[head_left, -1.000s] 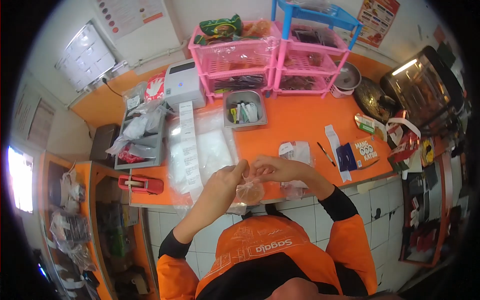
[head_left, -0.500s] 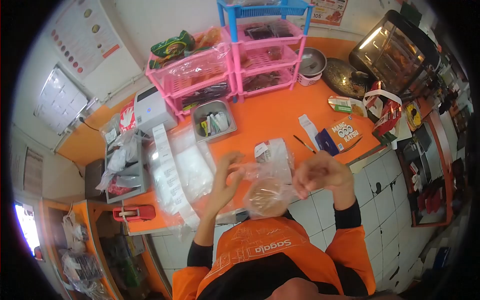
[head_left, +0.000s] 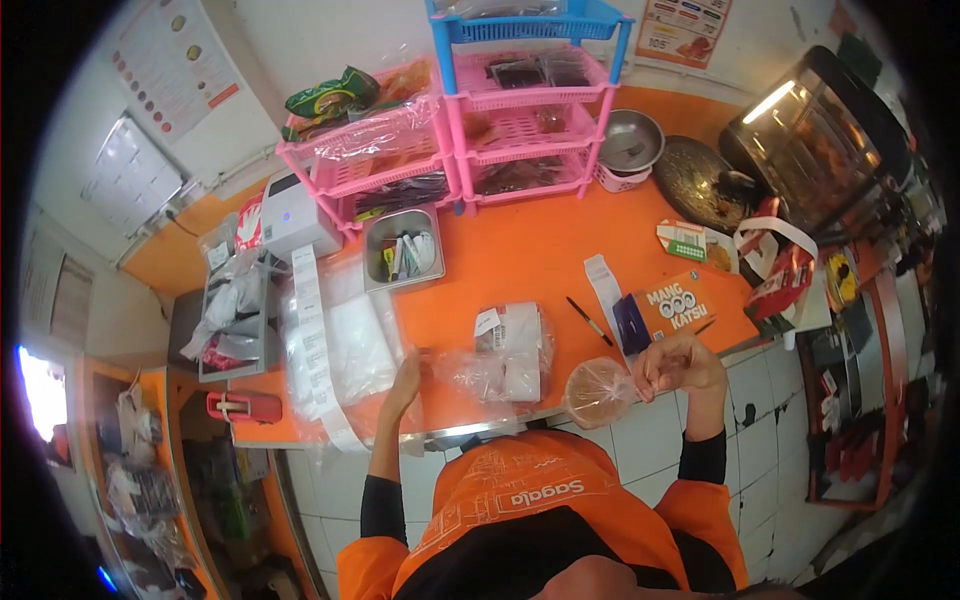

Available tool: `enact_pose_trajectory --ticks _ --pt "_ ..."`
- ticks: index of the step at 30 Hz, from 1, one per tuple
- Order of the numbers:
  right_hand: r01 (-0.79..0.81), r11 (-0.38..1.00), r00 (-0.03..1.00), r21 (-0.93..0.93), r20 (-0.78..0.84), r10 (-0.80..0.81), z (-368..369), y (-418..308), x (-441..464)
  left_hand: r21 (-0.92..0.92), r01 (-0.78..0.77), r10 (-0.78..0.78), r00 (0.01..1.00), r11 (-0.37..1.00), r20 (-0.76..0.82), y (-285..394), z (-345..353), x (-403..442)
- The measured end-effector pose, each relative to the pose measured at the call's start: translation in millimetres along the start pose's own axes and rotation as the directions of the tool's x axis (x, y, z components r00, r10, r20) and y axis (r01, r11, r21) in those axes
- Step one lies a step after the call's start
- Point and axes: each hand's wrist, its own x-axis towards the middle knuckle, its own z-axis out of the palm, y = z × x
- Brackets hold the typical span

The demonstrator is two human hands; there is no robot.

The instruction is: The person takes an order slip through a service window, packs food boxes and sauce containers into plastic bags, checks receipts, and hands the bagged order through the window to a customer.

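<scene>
My right hand [head_left: 683, 368] pinches the gathered top of a clear plastic bag [head_left: 600, 393] with a round, brownish filling; it hangs at the table's front edge. On the left, my left hand [head_left: 402, 388] has its fingers closed at the end of a thin clear plastic piece [head_left: 470, 375]. That plastic reaches right to a wrapped package [head_left: 522, 355] with a white printed label, lying on the orange table. Close behind my left hand are stacked clear plastic bags [head_left: 362, 340] and a long paper receipt strip [head_left: 314, 350].
Pink shelves [head_left: 375, 165] stand at the back. A metal tray [head_left: 404, 250] holds markers and small tubes. A pen [head_left: 588, 318], a dark blue object [head_left: 630, 325] and a printed orange card [head_left: 684, 306] lie to the right. A stapler-like red object [head_left: 243, 406] sits front left.
My right hand has moved right and down with the filled bag, away from the wrapped package. My left hand has shifted left, and its fingers have come together.
</scene>
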Motion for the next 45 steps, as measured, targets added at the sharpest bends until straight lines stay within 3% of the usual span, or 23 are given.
enact_pose_trajectory --ticks 2,4,5,7,8,10,11,15,17,18,19,21,23,24,26,28,30,35,37,41,43,44,45 --pt "-0.023 1.000 0.999 0.002 0.044 0.023 -16.9 5.6 1.1 -0.195 0.182 -0.213 0.965 0.964 -0.150 -12.3 7.7 4.2" --pt "-0.049 0.999 0.994 0.000 0.098 0.048 -33.9 13.2 5.7 0.408 0.136 -0.004 0.952 0.903 -0.307 -16.8 21.9 7.2" --pt "-0.079 0.997 0.991 0.014 0.110 0.077 -43.2 18.3 10.2 0.395 0.155 -0.012 0.940 0.905 -0.342 -5.8 26.7 4.3" --pt "-0.129 0.991 0.977 0.026 0.176 0.122 -59.1 28.1 20.4 0.503 -0.026 0.016 1.000 0.864 0.022 17.5 28.5 -2.3" --pt "-0.141 0.990 0.977 -0.012 0.158 0.141 -68.2 32.8 24.8 0.494 0.011 0.007 0.999 0.869 -0.035 24.8 26.1 -4.3" --pt "-0.162 0.985 0.964 -0.052 0.203 0.169 -82.5 37.6 34.3 -0.018 0.139 -0.137 0.987 0.990 0.084 40.0 20.5 -13.4" --pt "-0.191 0.977 0.960 -0.090 0.192 0.206 -88.4 39.2 36.7 -0.303 0.189 -0.219 0.973 0.934 -0.067 64.7 29.6 -30.8" --pt "-0.199 0.973 0.948 -0.118 0.227 0.221 -103.8 38.3 50.9 -0.629 0.122 -0.180 0.983 0.768 -0.029 96.7 15.7 -94.8" --pt "-0.200 0.975 0.948 -0.097 0.234 0.217 -111.9 41.7 52.8 -0.814 0.047 0.184 0.965 0.580 0.187 105.7 23.6 -117.6" --pt "-0.203 0.978 0.948 -0.058 0.240 0.211 -117.4 46.1 55.2 -0.818 0.060 0.176 0.965 0.572 0.193 118.0 38.7 -127.2" --pt "-0.205 0.978 0.949 -0.020 0.240 0.204 -123.0 48.2 55.0 -0.526 -0.042 0.115 0.988 0.849 0.106 134.7 60.7 -136.1" --pt "-0.188 0.982 0.950 -0.022 0.251 0.187 -124.3 47.8 57.2 -0.145 -0.098 0.102 0.995 0.985 0.017 158.1 100.3 -136.7" --pt "-0.155 0.988 0.944 -0.028 0.292 0.156 -123.4 46.5 60.2 0.527 -0.404 0.496 0.867 0.747 -0.039 172.2 134.1 -126.6" --pt "-0.152 0.988 0.946 -0.028 0.286 0.154 -123.9 46.9 60.5 0.526 -0.409 0.498 0.867 0.746 -0.033 164.2 147.4 -124.6" --pt "-0.173 0.985 0.938 -0.027 0.301 0.173 -124.7 47.7 59.7 0.826 -0.224 0.581 0.801 0.517 -0.146 125.8 174.4 -119.8" --pt "-0.167 0.985 0.941 -0.046 0.291 0.173 -120.6 45.0 59.8 0.786 -0.169 0.589 0.758 0.594 -0.282 100.9 185.2 -111.3" --pt "-0.164 0.985 0.945 -0.062 0.275 0.174 -117.5 43.0 59.8 0.420 -0.062 0.342 0.693 0.905 -0.635 97.1 183.2 -111.1" --pt "-0.214 0.974 0.922 -0.070 0.314 0.226 -112.7 38.9 67.3 0.262 0.006 0.135 0.843 0.965 -0.520 154.9 127.9 -142.1" --pt "-0.207 0.975 0.919 -0.084 0.325 0.223 -114.3 41.3 69.2 0.389 0.270 -0.106 0.913 0.881 -0.394 189.0 107.0 -153.8" --pt "-0.192 0.975 0.909 -0.109 0.354 0.218 -116.9 45.4 71.3 0.270 0.258 -0.230 0.964 0.928 -0.130 177.7 82.8 -149.3" --pt "-0.162 0.976 0.916 -0.145 0.346 0.204 -111.8 43.2 73.9 -0.226 -0.104 0.057 0.977 0.969 -0.204 168.3 90.8 -133.7" --pt "-0.136 0.974 0.921 -0.182 0.340 0.192 -108.3 41.8 76.2 -0.223 -0.108 0.064 0.979 0.969 -0.196 157.4 95.5 -123.5" --pt "-0.132 0.974 0.925 -0.184 0.329 0.188 -105.6 42.8 79.4 -0.524 -0.191 0.110 0.977 0.830 -0.183 143.5 102.2 -112.7"
